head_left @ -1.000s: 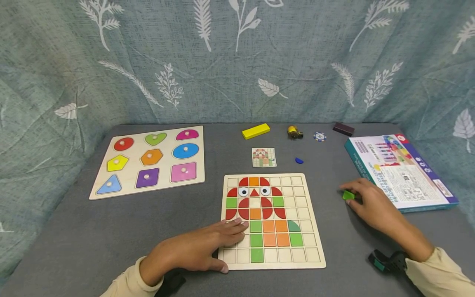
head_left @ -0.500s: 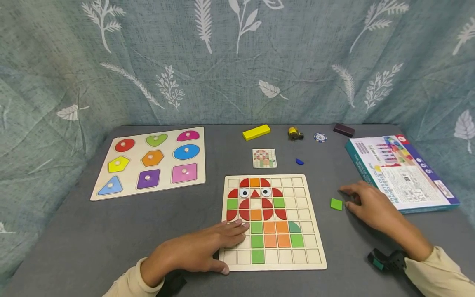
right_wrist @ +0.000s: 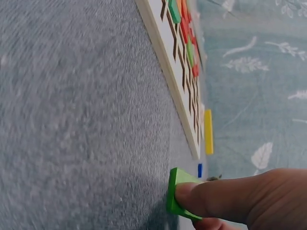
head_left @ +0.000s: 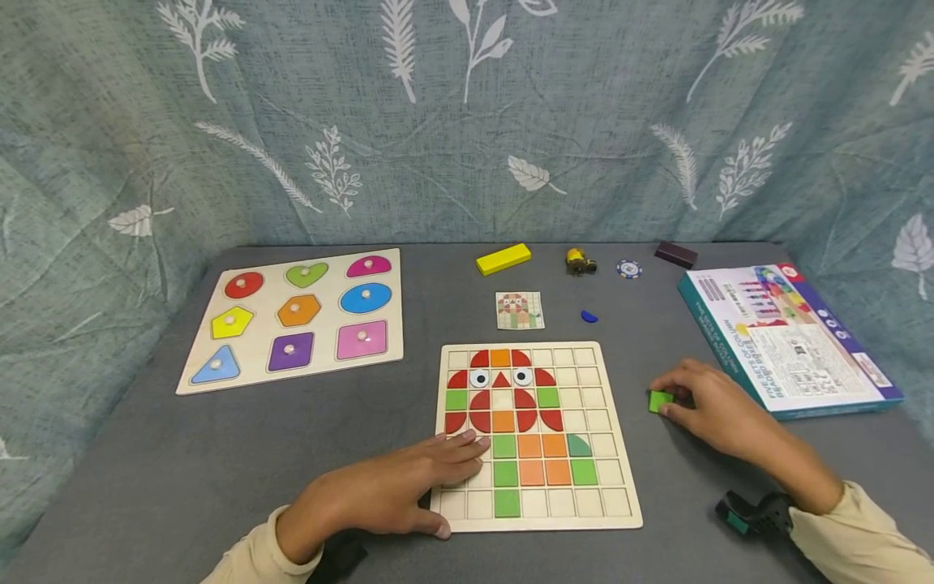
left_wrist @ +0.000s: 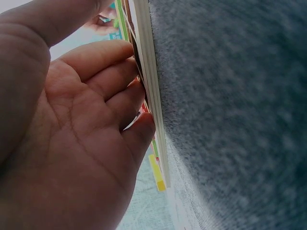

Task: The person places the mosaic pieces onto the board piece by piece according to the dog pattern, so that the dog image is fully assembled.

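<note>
A wooden grid board (head_left: 627,487) lies at the front middle, with red, orange and green pieces and two eye pieces set in its cells. My left hand (head_left: 397,485) rests on its lower left part, fingers straight over the cells and thumb at the front edge. In the left wrist view the fingertips (left_wrist: 145,123) lie along the board's side. Right of the board, my right hand (head_left: 718,410) pinches a green square tile (head_left: 659,401) between thumb and fingers. The right wrist view has the thumb pressed on the tile (right_wrist: 172,191), which stands tilted near the cloth.
A pattern card (head_left: 520,311) and a small blue piece (head_left: 589,316) lie behind the board. Farther back are a yellow block (head_left: 503,259), a small yellow-and-dark toy (head_left: 579,261), a poker chip (head_left: 628,268) and a dark block (head_left: 675,254). A knobbed shape puzzle (head_left: 255,377) is left, a box (head_left: 803,349) right.
The green tile, held a second ago, lay flat on the table half a second ago beside my right hand. The hand has moved slightly left and pinches it again. The left hand stays put.
</note>
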Demonstrator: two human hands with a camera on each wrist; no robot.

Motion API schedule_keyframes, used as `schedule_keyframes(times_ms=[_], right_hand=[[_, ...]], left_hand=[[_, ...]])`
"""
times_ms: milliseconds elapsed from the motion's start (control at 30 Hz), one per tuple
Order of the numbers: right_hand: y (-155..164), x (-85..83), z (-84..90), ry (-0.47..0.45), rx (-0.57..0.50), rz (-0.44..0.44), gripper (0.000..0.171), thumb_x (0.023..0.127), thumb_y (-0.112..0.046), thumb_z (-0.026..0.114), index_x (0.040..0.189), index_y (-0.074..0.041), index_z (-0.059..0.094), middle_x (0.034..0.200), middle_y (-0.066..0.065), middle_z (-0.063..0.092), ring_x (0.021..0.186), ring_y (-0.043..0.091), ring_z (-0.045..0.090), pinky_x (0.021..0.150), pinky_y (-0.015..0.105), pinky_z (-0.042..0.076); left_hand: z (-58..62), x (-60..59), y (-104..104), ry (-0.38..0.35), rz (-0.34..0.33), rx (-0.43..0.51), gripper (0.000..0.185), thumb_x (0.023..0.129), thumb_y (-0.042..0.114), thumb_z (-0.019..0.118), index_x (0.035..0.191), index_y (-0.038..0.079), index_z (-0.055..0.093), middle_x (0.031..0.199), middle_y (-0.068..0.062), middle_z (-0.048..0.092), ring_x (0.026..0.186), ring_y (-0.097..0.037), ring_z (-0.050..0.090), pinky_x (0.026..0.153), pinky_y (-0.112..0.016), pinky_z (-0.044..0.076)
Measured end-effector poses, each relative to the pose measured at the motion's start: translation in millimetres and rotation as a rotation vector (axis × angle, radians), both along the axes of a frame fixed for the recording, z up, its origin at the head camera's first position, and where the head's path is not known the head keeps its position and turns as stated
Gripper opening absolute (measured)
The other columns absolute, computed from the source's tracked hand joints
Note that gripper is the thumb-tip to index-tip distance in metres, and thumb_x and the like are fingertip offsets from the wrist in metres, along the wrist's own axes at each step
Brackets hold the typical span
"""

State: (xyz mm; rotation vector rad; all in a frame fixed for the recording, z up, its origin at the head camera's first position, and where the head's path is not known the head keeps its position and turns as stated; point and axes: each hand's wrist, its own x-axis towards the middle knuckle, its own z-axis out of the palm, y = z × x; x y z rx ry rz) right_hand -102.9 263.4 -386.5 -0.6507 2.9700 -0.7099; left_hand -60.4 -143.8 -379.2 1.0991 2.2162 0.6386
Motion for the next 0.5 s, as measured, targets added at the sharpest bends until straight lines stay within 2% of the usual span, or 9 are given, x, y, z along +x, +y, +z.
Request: schedule_keyframes(times_ms=[133, 267, 500], right_hand=[[-4, 2.6, 0.7, 0.027, -0.052, 0.021, 0.015, 0.082, 0.001, 0.074, 0.095, -0.008, 0.073, 0.087, -0.005, 0.061, 0.076, 0.009, 0.053, 0.065, 0.031, 0.046], [-11, 6.5, 2.9, 0.024, -0.125, 0.074, 0.020, 0.083, 0.005, 0.072, 0.095, -0.011, 0.075, 0.088, -0.009, 0.063, 0.077, 0.005, 0.055, 0.066, 0.028, 0.049], [-33, 15.5, 7.8, -0.113, -0.215, 0.182, 0.019, 0.088, -0.001, 0.069, 0.100, -0.014, 0.075, 0.091, -0.009, 0.063, 0.077, 0.006, 0.053, 0.067, 0.026, 0.049]], left_hand=[[-0.8, 0.4, 0, -0.006, 0.001, -0.002, 0.072, 0.086, 0.021, 0.075, 0.148, 0.008, 0.041, 0.158, 0.001, 0.026, 0.146, -0.018, 0.016, 0.114, -0.041, 0.022], [-1.3, 0.6, 0, -0.029, 0.021, -0.021, 0.073, 0.086, 0.022, 0.076, 0.148, 0.010, 0.041, 0.158, 0.004, 0.024, 0.146, -0.016, 0.014, 0.114, -0.041, 0.022], [-2.0, 0.7, 0, -0.037, 0.034, -0.029, 0.074, 0.086, 0.022, 0.076, 0.149, 0.011, 0.040, 0.158, 0.005, 0.025, 0.146, -0.016, 0.014, 0.114, -0.042, 0.023]])
